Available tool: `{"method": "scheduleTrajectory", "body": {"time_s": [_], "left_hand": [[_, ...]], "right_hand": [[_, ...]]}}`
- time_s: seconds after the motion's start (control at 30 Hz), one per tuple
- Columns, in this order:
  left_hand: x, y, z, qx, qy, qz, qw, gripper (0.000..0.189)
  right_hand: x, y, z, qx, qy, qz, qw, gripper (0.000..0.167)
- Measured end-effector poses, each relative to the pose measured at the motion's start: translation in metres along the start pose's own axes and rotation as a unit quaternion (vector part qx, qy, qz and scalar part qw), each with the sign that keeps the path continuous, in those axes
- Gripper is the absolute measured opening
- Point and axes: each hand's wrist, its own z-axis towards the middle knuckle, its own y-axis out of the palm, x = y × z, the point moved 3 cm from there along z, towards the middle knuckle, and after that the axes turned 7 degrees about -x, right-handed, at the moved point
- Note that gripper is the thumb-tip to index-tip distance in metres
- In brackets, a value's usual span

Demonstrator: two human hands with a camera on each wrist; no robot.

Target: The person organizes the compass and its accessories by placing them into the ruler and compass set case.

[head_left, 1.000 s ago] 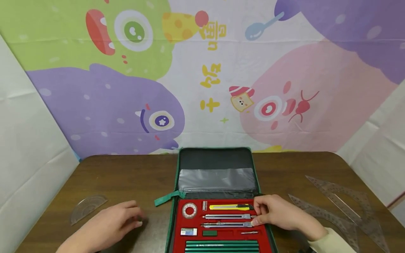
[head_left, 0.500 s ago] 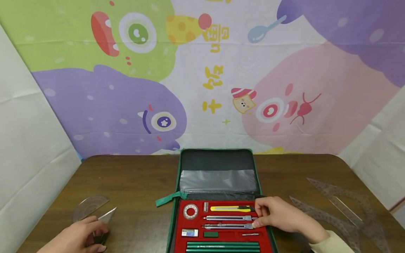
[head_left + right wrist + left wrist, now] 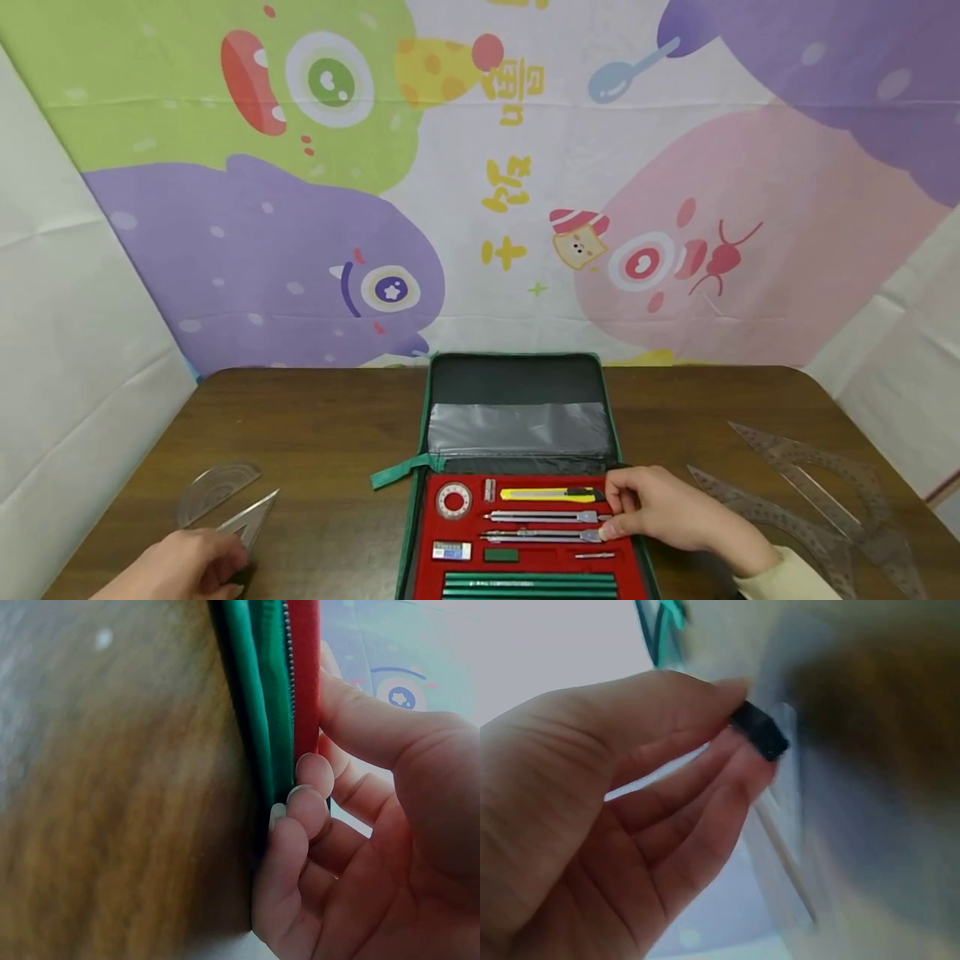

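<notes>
My left hand (image 3: 176, 562) is low at the left of the table. Between thumb and fingers it pinches a small dark block (image 3: 760, 731), its kind unclear. A clear set square (image 3: 255, 521) shows just beyond the fingers, partly hidden by them. At the middle lies an open green zip case (image 3: 517, 367) with a red tray (image 3: 540, 565) of drawing tools. My right hand (image 3: 660, 504) grips the case's right edge, thumb on the tray's red side (image 3: 304, 675), fingers curled against the green zip edge. The thumb tip is by the end of a compass (image 3: 536, 536).
A clear protractor (image 3: 217, 492) lies at the left; large clear set squares (image 3: 817, 483) lie at the right. The tray holds a yellow cutter (image 3: 540, 495), a round white disc (image 3: 453, 487), a white eraser (image 3: 452, 550), a green block (image 3: 501, 555) and green pencils (image 3: 528, 585).
My left hand has moved left and down, away from the case, uncovering the set square. My right hand keeps its grip on the case edge. The view has shifted slightly.
</notes>
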Motion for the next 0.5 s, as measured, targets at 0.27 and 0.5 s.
{"method": "scheduleTrajectory", "body": {"time_s": [0.27,0.5], "left_hand": [[0.061,-0.005,0.074,-0.002,0.041,-0.037,0.9984,0.02],[0.131,0.002,0.155,-0.065,0.105,-0.06,0.9906,0.011]], "right_hand": [[0.002,-0.001,-0.003,0.004,0.002,-0.005,1.0,0.032],[0.003,0.0,0.001,0.005,-0.001,-0.005,1.0,0.034]]}}
